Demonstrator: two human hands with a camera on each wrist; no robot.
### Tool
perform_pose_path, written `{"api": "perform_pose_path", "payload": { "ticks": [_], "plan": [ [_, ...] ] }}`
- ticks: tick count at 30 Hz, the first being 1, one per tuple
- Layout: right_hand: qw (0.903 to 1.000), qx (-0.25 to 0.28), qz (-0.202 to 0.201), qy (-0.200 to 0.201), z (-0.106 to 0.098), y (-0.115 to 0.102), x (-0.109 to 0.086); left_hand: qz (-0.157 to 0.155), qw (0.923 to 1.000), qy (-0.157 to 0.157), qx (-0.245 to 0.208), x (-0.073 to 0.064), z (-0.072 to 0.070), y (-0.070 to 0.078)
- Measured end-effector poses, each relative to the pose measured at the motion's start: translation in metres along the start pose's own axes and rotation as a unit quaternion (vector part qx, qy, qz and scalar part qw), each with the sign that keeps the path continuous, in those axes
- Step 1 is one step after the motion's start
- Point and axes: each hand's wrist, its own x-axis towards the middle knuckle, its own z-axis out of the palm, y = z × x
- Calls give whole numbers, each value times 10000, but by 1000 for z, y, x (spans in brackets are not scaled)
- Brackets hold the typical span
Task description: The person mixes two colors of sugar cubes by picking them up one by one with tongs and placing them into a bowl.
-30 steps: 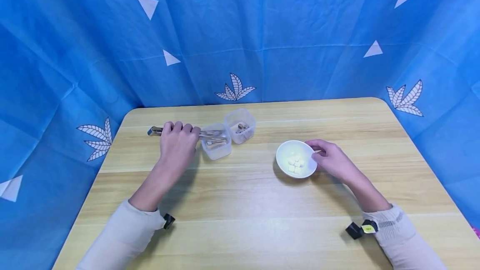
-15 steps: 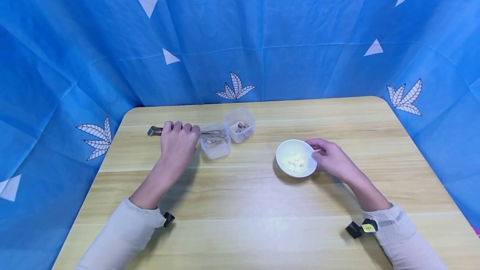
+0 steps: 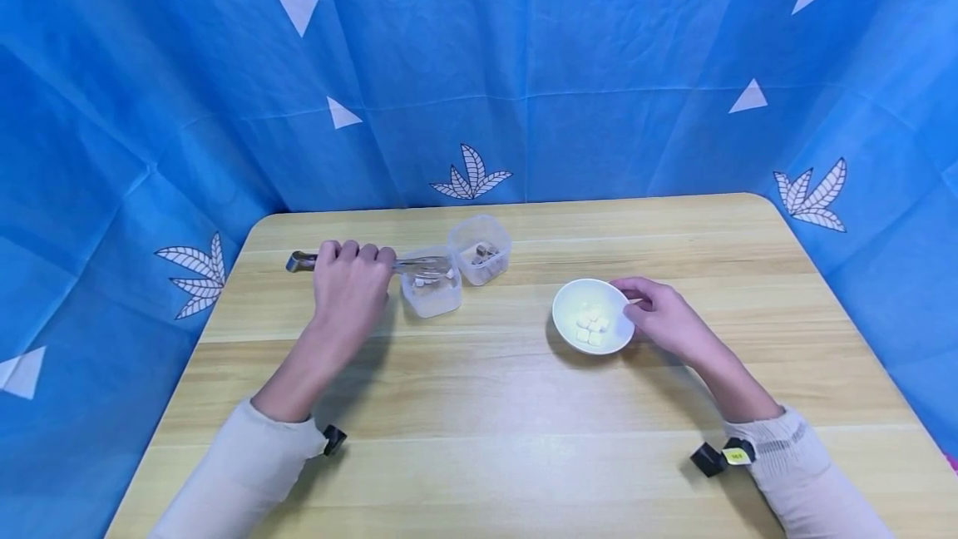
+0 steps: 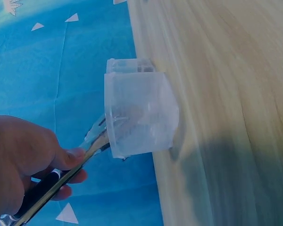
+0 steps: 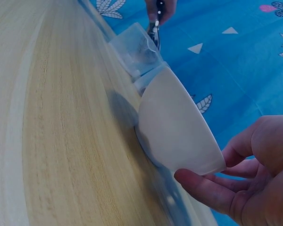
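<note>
My left hand grips a pair of metal tongs with dark handle parts. The tongs' ends reach into a clear plastic container that holds small white pieces, seen from the side in the left wrist view. Whether the tips pinch a piece cannot be made out. My right hand holds the right rim of a white bowl, thumb and fingers on either side of its edge. Several white cubes lie in the bowl. The right wrist view shows the bowl's outer wall.
A second clear container with small brown and metallic-looking pieces touches the first one's right back side. Both stand on a wooden table. A blue patterned cloth hangs behind it.
My left hand has shifted slightly left with the tongs, and the tongs' ends have drawn closer together inside the container. The right hand and bowl stay in place.
</note>
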Motion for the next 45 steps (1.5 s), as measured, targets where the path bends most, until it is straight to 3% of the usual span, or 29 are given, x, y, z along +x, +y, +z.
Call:
{"api": "perform_pose_path", "payload": {
  "ticks": [7,13,24,39,45],
  "plan": [
    [10000,-60,-2,52,0,3,1,-116,9998,137,-89,-3,-7,-4],
    [10000,-77,31,54,0,4,1,-293,9995,0,-148,-4,-17,-6],
    [9999,-93,0,51,0,4,0,-706,9949,-194,-693,2,-35,-2],
    [10000,86,-46,13,0,0,-1,-722,9866,-25,-1462,14,-37,28],
    [9999,125,13,-16,0,1,0,-727,9796,-132,-1869,19,-37,43]
  ]
}}
